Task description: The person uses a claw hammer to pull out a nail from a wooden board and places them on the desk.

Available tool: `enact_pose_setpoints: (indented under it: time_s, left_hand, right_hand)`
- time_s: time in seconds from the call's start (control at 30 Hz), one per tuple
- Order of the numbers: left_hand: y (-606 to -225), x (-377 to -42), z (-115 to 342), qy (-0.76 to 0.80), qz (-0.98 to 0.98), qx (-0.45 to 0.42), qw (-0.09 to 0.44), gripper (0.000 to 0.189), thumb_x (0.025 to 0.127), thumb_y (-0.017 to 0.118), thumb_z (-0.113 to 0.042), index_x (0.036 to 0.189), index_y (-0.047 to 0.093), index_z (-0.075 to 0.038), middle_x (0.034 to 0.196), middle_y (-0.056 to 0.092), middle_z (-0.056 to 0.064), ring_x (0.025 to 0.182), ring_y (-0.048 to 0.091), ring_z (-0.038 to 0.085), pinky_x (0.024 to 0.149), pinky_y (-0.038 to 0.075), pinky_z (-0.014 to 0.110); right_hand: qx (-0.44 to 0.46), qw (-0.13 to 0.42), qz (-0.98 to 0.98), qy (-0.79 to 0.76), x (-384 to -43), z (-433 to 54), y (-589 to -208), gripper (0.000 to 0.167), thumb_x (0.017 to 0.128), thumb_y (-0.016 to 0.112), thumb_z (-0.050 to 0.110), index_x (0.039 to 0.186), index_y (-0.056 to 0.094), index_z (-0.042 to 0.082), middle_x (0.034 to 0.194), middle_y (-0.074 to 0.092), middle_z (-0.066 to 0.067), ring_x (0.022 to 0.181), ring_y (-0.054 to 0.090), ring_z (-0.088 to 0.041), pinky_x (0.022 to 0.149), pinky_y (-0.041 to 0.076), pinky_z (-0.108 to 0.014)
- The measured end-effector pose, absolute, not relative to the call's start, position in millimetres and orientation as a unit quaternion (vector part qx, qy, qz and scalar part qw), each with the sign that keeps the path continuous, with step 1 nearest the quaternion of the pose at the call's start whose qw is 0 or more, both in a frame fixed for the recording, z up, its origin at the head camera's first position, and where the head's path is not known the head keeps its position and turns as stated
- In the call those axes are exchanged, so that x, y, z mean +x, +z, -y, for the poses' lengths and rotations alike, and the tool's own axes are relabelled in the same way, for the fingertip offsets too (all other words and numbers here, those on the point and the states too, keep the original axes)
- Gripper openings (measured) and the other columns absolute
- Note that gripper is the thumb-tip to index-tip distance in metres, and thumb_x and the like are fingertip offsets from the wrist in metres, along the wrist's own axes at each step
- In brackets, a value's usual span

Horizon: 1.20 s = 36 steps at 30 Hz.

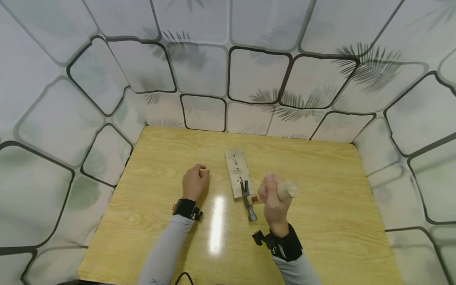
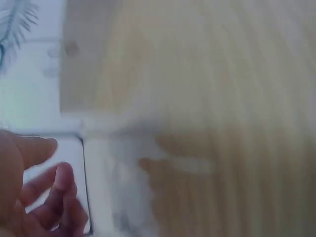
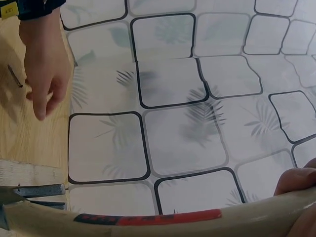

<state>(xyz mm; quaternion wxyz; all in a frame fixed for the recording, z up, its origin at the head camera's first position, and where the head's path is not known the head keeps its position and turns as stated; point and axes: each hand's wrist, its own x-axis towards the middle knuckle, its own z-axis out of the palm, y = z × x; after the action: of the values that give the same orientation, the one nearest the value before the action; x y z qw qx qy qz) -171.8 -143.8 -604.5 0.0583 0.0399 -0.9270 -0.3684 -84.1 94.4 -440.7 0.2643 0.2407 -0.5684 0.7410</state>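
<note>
My right hand (image 1: 275, 200) grips the pale wooden handle of a claw hammer (image 1: 246, 194). The hammer's forked claw points away over the near end of a narrow wooden board (image 1: 236, 168), its striking face towards me. Several dark holes or marks run along the board. In the right wrist view the handle (image 3: 197, 222) bears a red and dark label. Left of the board is my left hand (image 1: 195, 182), its fingers loosely curled; the left wrist view shows nothing between the thumb and fingers (image 2: 61, 177). Close by lies a thin dark nail (image 3: 15, 76), apart from that hand.
The wood-grain table (image 1: 303, 166) is enclosed by patterned sheets (image 1: 206, 113) at the back and sides. A dark cable (image 1: 184, 274) loops at the near edge. Light reflects in a bright strip between the forearms.
</note>
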Motion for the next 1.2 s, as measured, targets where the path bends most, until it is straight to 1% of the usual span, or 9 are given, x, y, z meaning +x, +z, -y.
enact_pose_setpoints:
  time_s: [0.07,0.13,0.3,0.47,0.6,0.77,0.9,1.03,1.2]
  left_hand:
    - [-607,-179,131,-0.413,0.91,0.018,0.039,0.033,0.101,0.064,-0.025,0.129,0.068,-0.008,0.078,0.067,0.003,0.069,0.062,0.021,0.063,0.048,0.037]
    - [-610,-189,118,-0.445,0.895,0.014,0.026,0.037,0.103,0.06,-0.025,0.138,0.063,-0.012,0.082,0.066,0.003,0.072,0.06,0.017,0.06,0.045,0.032]
    - [-619,-217,91,-0.482,0.875,0.032,0.036,0.041,0.104,0.059,-0.026,0.142,0.059,-0.014,0.074,0.056,0.002,0.059,0.047,0.017,0.058,0.036,0.031]
    - [-627,-237,81,-0.51,0.859,0.041,0.023,0.035,0.104,0.06,-0.027,0.135,0.064,-0.012,0.067,0.045,-0.001,0.051,0.037,0.015,0.054,0.033,0.03]
    - [-630,-248,84,-0.533,0.846,0.023,0.016,0.026,0.102,0.063,-0.026,0.122,0.07,-0.011,0.066,0.044,-0.001,0.053,0.038,0.015,0.055,0.033,0.03]
    - [-634,-257,86,-0.526,0.849,0.04,0.005,0.02,0.099,0.066,-0.031,0.108,0.073,-0.014,0.065,0.048,-0.002,0.056,0.042,0.016,0.057,0.034,0.03]
    - [-635,-265,80,-0.476,0.876,0.081,-0.024,0.028,0.097,0.064,-0.047,0.109,0.077,-0.024,0.071,0.059,-0.004,0.061,0.052,0.017,0.06,0.037,0.032]
    - [-631,-273,71,-0.425,0.898,0.103,-0.047,0.04,0.093,0.06,-0.064,0.113,0.078,-0.035,0.08,0.068,-0.008,0.066,0.059,0.016,0.062,0.04,0.032]
    - [-629,-280,64,-0.414,0.899,0.133,-0.044,0.038,0.091,0.061,-0.066,0.109,0.079,-0.036,0.076,0.067,-0.009,0.061,0.059,0.015,0.057,0.039,0.032]
  right_hand:
    - [0.241,0.262,0.571,0.739,-87,-92,-442,0.049,0.097,0.029,-0.018,0.057,0.036,0.009,0.046,0.028,0.0,0.035,0.022,-0.01,0.034,0.021,-0.022]
    - [0.24,0.261,0.571,0.741,-90,-90,-442,0.049,0.098,0.03,-0.017,0.057,0.035,0.009,0.046,0.028,0.0,0.035,0.022,-0.01,0.033,0.021,-0.022]
    - [0.228,0.257,0.57,0.746,-101,-86,-439,0.049,0.102,0.036,-0.011,0.057,0.036,0.009,0.047,0.029,0.0,0.035,0.023,-0.009,0.033,0.021,-0.024]
    - [0.225,0.238,0.574,0.751,-117,-84,-437,0.049,0.105,0.044,-0.001,0.057,0.036,0.009,0.047,0.028,0.002,0.035,0.022,-0.007,0.034,0.02,-0.026]
    - [0.204,0.215,0.6,0.743,-137,-84,-438,0.05,0.106,0.049,0.01,0.057,0.039,0.007,0.047,0.032,0.001,0.035,0.027,-0.01,0.035,0.023,-0.028]
    - [0.162,0.148,0.635,0.741,-167,-83,-441,0.053,0.106,0.053,0.02,0.058,0.04,0.005,0.046,0.034,0.001,0.035,0.03,-0.015,0.038,0.028,-0.033]
    - [0.142,0.11,0.651,0.738,-188,-82,-444,0.054,0.107,0.054,0.029,0.059,0.04,0.008,0.046,0.032,0.001,0.036,0.027,-0.018,0.041,0.028,-0.035]
    - [0.122,0.101,0.664,0.731,-207,-80,-443,0.054,0.105,0.056,0.038,0.06,0.041,0.013,0.047,0.032,0.001,0.037,0.027,-0.018,0.041,0.027,-0.035]
    - [0.098,0.095,0.665,0.734,-225,-77,-439,0.051,0.105,0.056,0.037,0.062,0.042,0.013,0.047,0.033,0.003,0.037,0.028,-0.016,0.042,0.027,-0.034]
